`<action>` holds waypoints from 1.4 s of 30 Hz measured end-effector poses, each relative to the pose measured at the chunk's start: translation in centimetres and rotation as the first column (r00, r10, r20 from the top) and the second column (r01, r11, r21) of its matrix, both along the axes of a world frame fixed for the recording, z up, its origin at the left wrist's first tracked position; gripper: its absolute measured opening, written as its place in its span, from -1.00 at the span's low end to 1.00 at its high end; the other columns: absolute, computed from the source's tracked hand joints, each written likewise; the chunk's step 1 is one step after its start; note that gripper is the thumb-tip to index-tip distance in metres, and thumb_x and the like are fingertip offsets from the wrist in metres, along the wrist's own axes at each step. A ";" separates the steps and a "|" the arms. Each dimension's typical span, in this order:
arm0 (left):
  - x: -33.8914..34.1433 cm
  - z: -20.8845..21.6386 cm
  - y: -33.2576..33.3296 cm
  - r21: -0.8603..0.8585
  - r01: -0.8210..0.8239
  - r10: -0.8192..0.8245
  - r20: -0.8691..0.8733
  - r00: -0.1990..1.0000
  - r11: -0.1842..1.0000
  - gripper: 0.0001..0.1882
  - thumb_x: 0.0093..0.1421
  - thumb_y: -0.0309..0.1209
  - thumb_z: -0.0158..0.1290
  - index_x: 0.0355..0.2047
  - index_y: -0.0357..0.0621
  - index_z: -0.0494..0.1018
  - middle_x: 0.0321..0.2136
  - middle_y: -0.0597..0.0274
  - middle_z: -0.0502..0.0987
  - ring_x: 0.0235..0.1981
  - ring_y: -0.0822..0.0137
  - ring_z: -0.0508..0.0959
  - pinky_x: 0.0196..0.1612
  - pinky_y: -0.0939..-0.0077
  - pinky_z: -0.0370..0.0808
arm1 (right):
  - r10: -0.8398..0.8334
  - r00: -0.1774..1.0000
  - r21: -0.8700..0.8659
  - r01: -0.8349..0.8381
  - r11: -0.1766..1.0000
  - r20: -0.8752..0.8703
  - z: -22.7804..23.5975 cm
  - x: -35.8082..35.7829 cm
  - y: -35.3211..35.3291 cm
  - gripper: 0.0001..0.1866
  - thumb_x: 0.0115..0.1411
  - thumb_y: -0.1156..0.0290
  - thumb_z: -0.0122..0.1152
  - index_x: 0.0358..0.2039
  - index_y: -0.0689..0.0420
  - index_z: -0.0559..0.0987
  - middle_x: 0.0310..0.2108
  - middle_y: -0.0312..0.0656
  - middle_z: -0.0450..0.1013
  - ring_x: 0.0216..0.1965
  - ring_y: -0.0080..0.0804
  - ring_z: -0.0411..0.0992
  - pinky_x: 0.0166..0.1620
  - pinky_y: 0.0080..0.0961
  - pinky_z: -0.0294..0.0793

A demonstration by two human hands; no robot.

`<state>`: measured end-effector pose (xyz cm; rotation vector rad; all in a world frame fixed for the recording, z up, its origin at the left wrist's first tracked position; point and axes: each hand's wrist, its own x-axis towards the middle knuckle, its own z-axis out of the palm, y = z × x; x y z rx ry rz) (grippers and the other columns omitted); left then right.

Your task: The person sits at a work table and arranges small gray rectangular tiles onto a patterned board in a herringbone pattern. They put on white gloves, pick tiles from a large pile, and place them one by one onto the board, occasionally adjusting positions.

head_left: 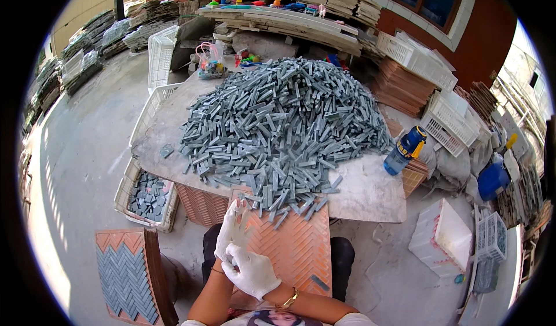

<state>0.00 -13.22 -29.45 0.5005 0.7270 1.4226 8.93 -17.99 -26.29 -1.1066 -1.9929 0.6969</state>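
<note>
Both of my hands wear white work gloves. My left hand (pixel 234 229) is raised with its fingers stretched out, holding nothing. Closed at the left wrist, my right hand (pixel 252 273) grips the cuff of the left glove. Under and beyond them lies an orange herringbone-grooved mould (pixel 295 248) across my lap. A single grey stone strip (pixel 319 282) rests near its lower right. A large heap of grey stone strips (pixel 284 123) covers much of the table, and some spill over the mould's far edge.
A bottle (pixel 399 152) stands on the table (pixel 370 193) at right. At lower left, a mould filled with grey strips (pixel 124 277) tops a stack. White crates (pixel 168 210) flank the table's left side. A white box (pixel 443 242) sits at right.
</note>
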 end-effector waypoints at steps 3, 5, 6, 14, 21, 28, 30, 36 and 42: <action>0.0 -0.7 0.0 -0.055 0.017 -0.019 -0.037 0.999 0.998 -0.26 0.26 0.20 -0.38 0.32 0.06 -0.02 0.33 0.27 -0.04 0.35 0.20 -0.08 0.29 0.04 -0.23 | -0.009 0.997 0.242 -0.011 0.970 0.081 -0.4 -0.1 0.5 -0.89 0.07 0.41 0.16 -0.43 0.05 0.40 -0.71 -0.29 0.39 -0.65 -0.26 0.42 -0.60 -0.31 0.37; 0.4 -0.4 0.1 -0.117 0.022 -0.033 -0.097 0.995 0.993 -0.20 0.24 0.27 -0.48 0.32 0.05 -0.02 0.33 0.27 -0.03 0.35 0.24 -0.08 0.30 0.05 -0.25 | -0.030 0.992 0.274 -0.005 0.962 0.121 -0.4 0.0 0.6 -0.90 0.06 0.43 0.15 -0.47 0.07 0.40 -0.70 -0.27 0.38 -0.65 -0.27 0.43 -0.59 -0.33 0.37; 0.6 0.0 0.0 -0.172 0.001 -0.022 -0.120 0.993 0.985 -0.22 0.26 0.25 -0.43 0.32 0.02 -0.02 0.32 0.27 -0.01 0.35 0.25 -0.07 0.30 0.10 -0.23 | -0.040 0.989 0.290 -0.003 0.957 0.141 -0.4 0.1 0.7 -0.90 0.06 0.44 0.15 -0.49 0.07 0.40 -0.70 -0.26 0.38 -0.64 -0.28 0.43 -0.59 -0.34 0.37; -2.0 -1.8 0.5 0.049 0.032 -0.006 -0.452 0.892 0.998 -0.44 0.23 -0.18 0.00 0.12 -0.35 0.28 0.04 0.04 0.40 0.04 0.25 0.41 0.13 0.42 0.27 | 0.226 0.972 0.195 -0.234 0.952 0.063 -0.5 -0.5 0.0 -0.92 0.03 0.45 0.14 -0.49 0.07 0.41 -0.65 -0.24 0.42 -0.60 -0.30 0.46 -0.55 -0.33 0.42; -1.9 -0.3 0.5 0.097 0.078 -0.077 -0.011 0.997 0.992 -0.18 0.23 0.26 -0.31 0.19 -0.23 0.21 0.15 0.06 0.28 0.23 0.18 0.20 0.25 0.22 0.09 | 0.389 0.918 -0.012 -0.389 0.921 0.080 -1.1 0.6 1.9 -0.81 0.15 0.34 0.10 -0.23 0.07 0.44 -0.46 -0.19 0.46 -0.37 -0.17 0.48 -0.31 -0.30 0.46; -1.7 -1.8 10.9 0.247 0.158 0.255 -0.966 -0.034 0.956 -0.22 0.05 -0.09 0.15 0.21 -0.19 0.15 0.16 0.01 0.26 0.19 0.00 0.22 0.21 0.14 0.15 | -0.404 0.851 0.190 0.358 0.914 0.336 -2.5 13.5 19.9 -0.52 0.11 0.08 0.19 -0.06 0.15 0.46 0.06 0.05 0.32 0.10 -0.02 0.25 0.14 -0.23 0.24; -0.4 -1.9 14.1 0.144 0.188 0.183 -0.960 -0.213 0.972 -0.13 0.03 0.08 0.11 0.24 -0.08 0.10 0.24 0.09 0.15 0.26 0.00 0.08 0.23 -0.03 0.02 | -0.383 0.822 0.077 0.389 0.918 0.422 -4.1 15.1 23.1 -0.45 0.16 -0.03 0.09 0.02 0.10 0.40 0.13 0.07 0.25 0.17 0.01 0.18 0.16 -0.22 0.22; 2.6 -2.6 16.2 0.130 0.318 0.156 -0.986 -0.057 0.939 -0.28 -0.01 0.01 0.15 0.16 0.12 0.26 0.15 0.17 0.26 0.23 0.05 0.11 0.18 -0.23 -0.04 | -0.320 0.810 0.068 0.331 0.941 0.492 -5.1 9.9 21.6 -0.45 0.14 -0.05 0.06 0.08 -0.04 0.41 0.13 -0.14 0.30 0.10 -0.16 0.23 0.15 -0.17 0.08; 1.3 -2.7 9.5 0.265 0.494 0.191 -0.962 0.196 0.828 -0.38 -0.13 -0.55 0.19 0.03 -0.06 0.37 -0.14 0.06 0.40 -0.10 0.07 0.39 -0.04 0.36 0.39 | -0.114 0.868 0.145 0.049 0.988 0.483 -6.6 12.0 15.3 -0.47 0.07 0.06 0.18 0.01 0.08 0.45 0.02 -0.20 0.39 0.08 -0.20 0.26 0.19 -0.16 0.05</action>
